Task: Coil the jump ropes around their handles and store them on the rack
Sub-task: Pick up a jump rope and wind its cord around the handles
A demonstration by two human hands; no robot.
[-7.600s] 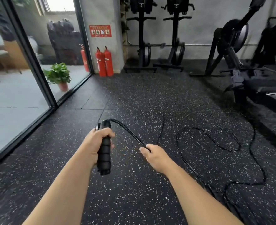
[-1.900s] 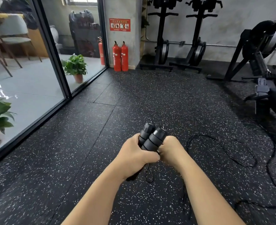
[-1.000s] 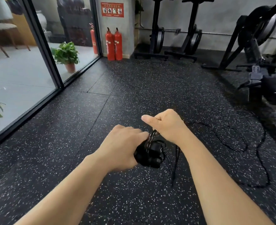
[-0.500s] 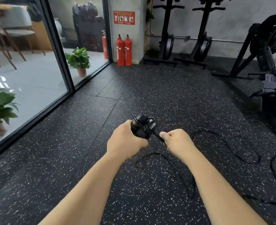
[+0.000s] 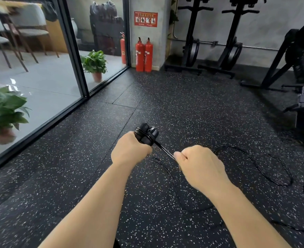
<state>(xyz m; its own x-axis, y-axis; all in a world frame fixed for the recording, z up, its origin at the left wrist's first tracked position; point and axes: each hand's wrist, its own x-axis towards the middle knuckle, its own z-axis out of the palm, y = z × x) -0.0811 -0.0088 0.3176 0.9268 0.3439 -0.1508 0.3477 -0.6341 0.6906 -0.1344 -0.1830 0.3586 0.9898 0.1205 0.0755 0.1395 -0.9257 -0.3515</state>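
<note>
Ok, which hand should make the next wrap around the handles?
Right. The right hand already pinches the taut rope just off the handles, with the slack trailing on the floor on its side. The left hand grips both handles, so it is likely better as the anchor.

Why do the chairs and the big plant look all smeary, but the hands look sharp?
Head view: the chairs and the near plant sit at the picture's edge behind glass and look blurred; the left hand, right hand and handles in the middle look crisp.
</note>
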